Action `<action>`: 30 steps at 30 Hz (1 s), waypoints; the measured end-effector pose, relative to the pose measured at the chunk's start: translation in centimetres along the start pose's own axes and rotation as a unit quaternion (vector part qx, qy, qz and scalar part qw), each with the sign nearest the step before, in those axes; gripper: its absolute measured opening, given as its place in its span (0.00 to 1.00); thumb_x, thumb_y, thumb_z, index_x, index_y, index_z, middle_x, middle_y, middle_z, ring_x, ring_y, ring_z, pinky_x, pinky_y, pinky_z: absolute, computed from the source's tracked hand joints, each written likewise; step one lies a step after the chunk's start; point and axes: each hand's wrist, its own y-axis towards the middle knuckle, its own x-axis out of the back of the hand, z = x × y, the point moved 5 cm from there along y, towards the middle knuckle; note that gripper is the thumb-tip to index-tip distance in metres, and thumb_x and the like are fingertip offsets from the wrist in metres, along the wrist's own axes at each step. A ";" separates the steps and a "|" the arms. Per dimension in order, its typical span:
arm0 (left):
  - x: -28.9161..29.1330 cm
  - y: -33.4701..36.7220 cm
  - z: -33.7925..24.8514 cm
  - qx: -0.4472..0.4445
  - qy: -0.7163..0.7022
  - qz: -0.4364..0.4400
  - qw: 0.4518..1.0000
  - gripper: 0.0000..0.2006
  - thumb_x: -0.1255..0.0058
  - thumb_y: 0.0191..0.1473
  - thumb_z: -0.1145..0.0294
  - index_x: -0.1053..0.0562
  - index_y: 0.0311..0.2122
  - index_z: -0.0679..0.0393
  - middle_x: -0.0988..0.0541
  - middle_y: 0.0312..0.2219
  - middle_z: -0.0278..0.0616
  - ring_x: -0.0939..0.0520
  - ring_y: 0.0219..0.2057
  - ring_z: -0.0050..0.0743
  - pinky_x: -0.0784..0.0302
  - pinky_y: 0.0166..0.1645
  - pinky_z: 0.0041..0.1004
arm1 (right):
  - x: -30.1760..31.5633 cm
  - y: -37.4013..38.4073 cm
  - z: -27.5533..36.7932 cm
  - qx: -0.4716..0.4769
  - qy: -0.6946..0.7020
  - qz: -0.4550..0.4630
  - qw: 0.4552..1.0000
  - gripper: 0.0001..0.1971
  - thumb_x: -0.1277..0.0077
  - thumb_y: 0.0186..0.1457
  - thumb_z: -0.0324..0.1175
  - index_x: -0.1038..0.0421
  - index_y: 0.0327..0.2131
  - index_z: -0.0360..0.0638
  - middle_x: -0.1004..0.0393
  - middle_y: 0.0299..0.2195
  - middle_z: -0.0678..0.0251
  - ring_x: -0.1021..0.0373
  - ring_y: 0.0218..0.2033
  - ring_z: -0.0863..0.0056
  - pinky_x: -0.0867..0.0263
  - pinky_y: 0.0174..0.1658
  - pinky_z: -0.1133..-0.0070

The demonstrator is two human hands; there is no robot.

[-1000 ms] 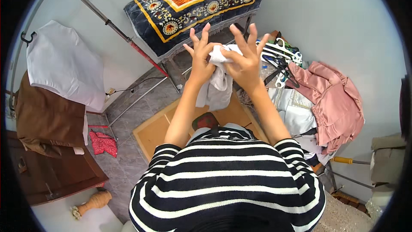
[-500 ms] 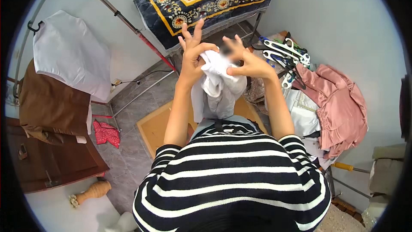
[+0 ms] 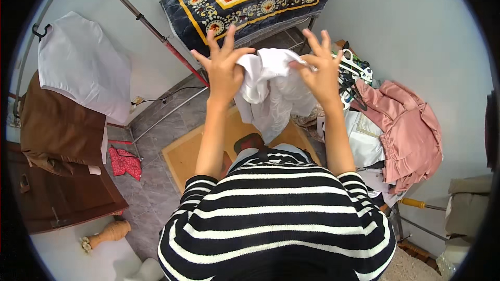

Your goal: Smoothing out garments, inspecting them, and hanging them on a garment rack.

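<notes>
A white cloth garment [image 3: 268, 91] hangs in front of me, its upper edge stretched between both hands and its folds dropping toward my lap. My left hand [image 3: 225, 73] pinches the left end of that edge between thumb and index finger, the other fingers spread upward. At the right end, my right hand [image 3: 320, 70] grips the fabric in the same way with thumb and index, other fingers raised. The garment's exact kind cannot be made out.
A patterned rug [image 3: 260, 5] covers a table ahead. On the right lie plastic hangers [image 3: 359, 73] and a pink satin garment [image 3: 409, 127]. Leftward, a white garment [image 3: 86, 65] and brown cloth [image 3: 62, 130] hang by a metal rack [image 3: 122, 2]. A tan board [image 3: 182, 151] lies on the floor.
My hands have moved apart, the right one outward to the right. The bunched white garment has spread open between them and its lower part now hangs loosely.
</notes>
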 end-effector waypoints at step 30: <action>-3.7 6.7 13.2 0.122 -0.040 0.012 0.992 0.10 0.47 0.41 0.72 0.21 0.31 0.45 0.38 0.58 0.27 0.57 0.63 0.55 0.83 0.53 0.70 | -2.1 5.8 -13.8 -0.084 -0.200 0.013 0.976 0.09 0.49 0.48 0.39 0.22 0.35 0.60 0.57 0.64 0.69 0.68 0.64 0.51 0.75 0.53 0.37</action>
